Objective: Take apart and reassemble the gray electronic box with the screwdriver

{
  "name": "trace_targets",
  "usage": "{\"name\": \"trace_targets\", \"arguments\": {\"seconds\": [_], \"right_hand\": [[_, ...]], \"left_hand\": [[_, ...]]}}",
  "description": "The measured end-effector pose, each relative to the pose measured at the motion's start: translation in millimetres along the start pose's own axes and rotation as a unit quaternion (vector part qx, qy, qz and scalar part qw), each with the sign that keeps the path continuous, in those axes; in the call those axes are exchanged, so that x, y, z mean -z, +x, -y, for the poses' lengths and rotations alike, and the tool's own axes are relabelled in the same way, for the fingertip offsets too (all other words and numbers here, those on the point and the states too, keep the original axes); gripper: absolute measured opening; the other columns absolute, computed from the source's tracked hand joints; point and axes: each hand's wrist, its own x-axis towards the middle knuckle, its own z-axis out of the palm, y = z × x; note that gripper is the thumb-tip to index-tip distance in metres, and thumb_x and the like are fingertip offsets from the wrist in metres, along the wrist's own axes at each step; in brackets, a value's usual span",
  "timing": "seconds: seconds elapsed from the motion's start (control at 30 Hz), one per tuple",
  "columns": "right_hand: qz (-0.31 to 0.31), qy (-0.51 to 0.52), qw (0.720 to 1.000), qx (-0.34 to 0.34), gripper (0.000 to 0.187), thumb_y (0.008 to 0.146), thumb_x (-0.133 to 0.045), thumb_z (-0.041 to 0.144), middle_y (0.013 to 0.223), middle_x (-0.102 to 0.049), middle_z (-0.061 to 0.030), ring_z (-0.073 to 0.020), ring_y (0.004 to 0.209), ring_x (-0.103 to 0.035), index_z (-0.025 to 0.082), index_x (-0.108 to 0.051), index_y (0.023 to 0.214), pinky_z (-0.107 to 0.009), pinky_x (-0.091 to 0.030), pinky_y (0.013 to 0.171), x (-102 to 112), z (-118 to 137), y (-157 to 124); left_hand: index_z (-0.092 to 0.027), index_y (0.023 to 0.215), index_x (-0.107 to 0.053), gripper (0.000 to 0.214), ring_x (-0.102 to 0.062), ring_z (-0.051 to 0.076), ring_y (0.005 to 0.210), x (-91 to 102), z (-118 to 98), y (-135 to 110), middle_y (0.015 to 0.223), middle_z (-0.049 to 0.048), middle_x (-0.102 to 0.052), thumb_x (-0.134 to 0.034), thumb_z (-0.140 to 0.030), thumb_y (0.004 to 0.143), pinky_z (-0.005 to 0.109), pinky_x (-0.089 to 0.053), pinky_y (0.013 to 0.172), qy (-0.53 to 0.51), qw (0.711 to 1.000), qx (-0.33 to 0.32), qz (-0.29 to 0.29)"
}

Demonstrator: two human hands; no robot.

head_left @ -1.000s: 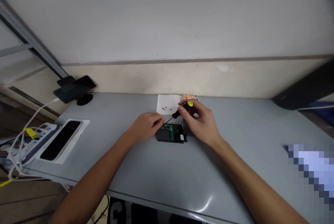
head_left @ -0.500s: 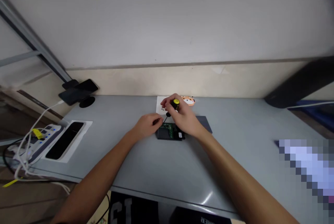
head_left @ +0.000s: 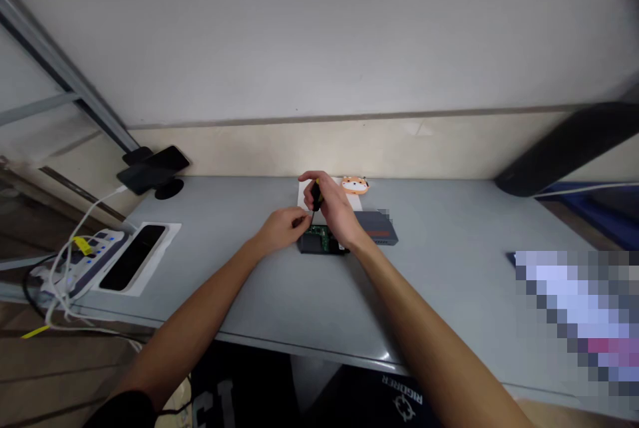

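A small open black device [head_left: 312, 244] with a green circuit board [head_left: 319, 231] lies on the grey table in front of me. My right hand [head_left: 335, 205] grips a black and yellow screwdriver [head_left: 316, 196], held upright, its shaft pointing down at the upper left of the board. Whether its tip touches a screw is too small to see. My left hand [head_left: 282, 228] is at the device's left corner, thumb and fingers pinched close to the screwdriver's shaft. What those fingertips pinch is hidden. Part of the device's right side is covered by my right hand.
Behind my right wrist lies a dark grey case [head_left: 382, 228]. White paper [head_left: 303, 194] and an orange animal-faced item [head_left: 355, 185] are at the back. To the left are a phone [head_left: 134, 256], a power strip [head_left: 97, 261] with cables, and a phone on a stand [head_left: 154, 172]. A black cylinder [head_left: 559, 155] leans right.
My right hand has shifted left and the screwdriver stands more upright, revealing more of the grey case. The whole view has tilted slightly. My left hand stays at the device's corner.
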Motion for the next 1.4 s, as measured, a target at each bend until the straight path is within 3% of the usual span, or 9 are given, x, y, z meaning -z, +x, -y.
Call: {"name": "trace_targets", "arguments": {"seconds": [0.13, 0.3, 0.5, 0.67, 0.9, 1.07, 1.2, 1.4], "right_hand": [[-0.003, 0.044, 0.999, -0.001, 0.034, 0.101, -0.051, 0.053, 0.080, -0.054, -0.0006, -0.0160, 0.075, -0.050, 0.023, -0.067, 0.100, -0.031, -0.041, 0.072, 4.2, 1.3, -0.8], [-0.009, 0.075, 0.997, 0.000, 0.033, 0.095, -0.062, 0.053, 0.087, -0.062, -0.0017, -0.0148, 0.076, -0.056, 0.023, -0.056, 0.084, -0.032, -0.045, 0.075, 4.2, 3.4, -1.2], [-0.038, 0.057, 0.998, 0.006, 0.039, 0.093, -0.064, 0.058, 0.067, -0.047, 0.0042, -0.0133, 0.064, -0.044, 0.025, -0.048, 0.081, -0.029, -0.038, 0.064, -1.4, 1.2, -0.5], [-0.043, 0.058, 0.997, 0.018, 0.034, 0.096, -0.059, 0.059, 0.068, -0.042, 0.0032, -0.0142, 0.063, -0.041, 0.025, -0.060, 0.093, -0.030, -0.036, 0.063, 0.6, 0.8, 0.5], [-0.019, 0.043, 0.999, -0.013, 0.048, 0.098, -0.045, 0.064, 0.073, -0.046, 0.0001, -0.0174, 0.068, -0.044, 0.024, -0.068, 0.113, -0.032, -0.041, 0.068, 0.2, 6.6, -0.1], [-0.010, 0.058, 0.998, -0.007, 0.035, 0.099, -0.051, 0.055, 0.077, -0.050, -0.0015, -0.0175, 0.072, -0.048, 0.024, -0.068, 0.103, -0.033, -0.042, 0.070, 2.8, 6.8, -2.2], [-0.025, 0.034, 0.999, -0.001, 0.033, 0.096, -0.059, 0.055, 0.079, -0.055, -0.0014, -0.0167, 0.074, -0.050, 0.025, -0.060, 0.085, -0.033, -0.043, 0.071, 3.5, 6.1, -4.2], [-0.022, 0.044, 0.999, 0.003, 0.037, 0.093, -0.064, 0.056, 0.077, -0.060, 0.0012, -0.0158, 0.070, -0.053, 0.026, -0.045, 0.083, -0.033, -0.043, 0.071, 0.7, 9.2, -6.4]], "left_hand": [[-0.018, 0.074, -0.060, 0.034, -0.047, 0.012, 0.063, -0.1, 0.0, -0.1, 0.069, -0.0021, -0.056, -0.046, -0.032, 0.101, 0.025, -0.035, 0.062, 0.004, 1.000, -0.012, 0.002], [-0.018, 0.077, -0.063, 0.035, -0.048, 0.012, 0.063, 1.0, 0.1, -1.1, 0.070, -0.0021, -0.058, -0.046, -0.034, 0.102, 0.025, -0.035, 0.063, 0.004, 1.000, -0.017, 0.004], [-0.018, 0.079, -0.064, 0.033, -0.051, 0.013, 0.066, 1.4, 0.7, -1.8, 0.074, -0.0006, -0.060, -0.047, -0.033, 0.102, 0.025, -0.037, 0.065, 0.011, 1.000, -0.022, 0.005], [-0.018, 0.077, -0.062, 0.034, -0.051, 0.012, 0.066, 0.8, 1.6, -2.1, 0.074, -0.0012, -0.058, -0.047, -0.034, 0.103, 0.025, -0.036, 0.064, 0.012, 1.000, -0.027, 0.005], [-0.018, 0.080, -0.064, 0.032, -0.051, 0.012, 0.066, 2.6, 1.8, -2.2, 0.076, -0.0005, -0.062, -0.047, -0.033, 0.103, 0.026, -0.036, 0.063, 0.012, 1.000, -0.023, 0.012], [-0.018, 0.084, -0.065, 0.030, -0.051, 0.012, 0.066, 2.5, 2.9, -1.7, 0.078, 0.0000, -0.063, -0.047, -0.032, 0.104, 0.026, -0.036, 0.064, 0.024, 0.999, -0.031, 0.012], [-0.018, 0.083, -0.065, 0.030, -0.051, 0.013, 0.065, 1.6, 3.7, -1.0, 0.077, 0.0001, -0.063, -0.047, -0.031, 0.103, 0.027, -0.035, 0.063, 0.029, 0.999, -0.036, 0.015], [-0.018, 0.082, -0.066, 0.031, -0.051, 0.013, 0.065, 2.6, 2.4, -1.3, 0.076, 0.0001, -0.063, -0.049, -0.032, 0.103, 0.026, -0.035, 0.062, 0.025, 0.999, -0.025, 0.011]]}}
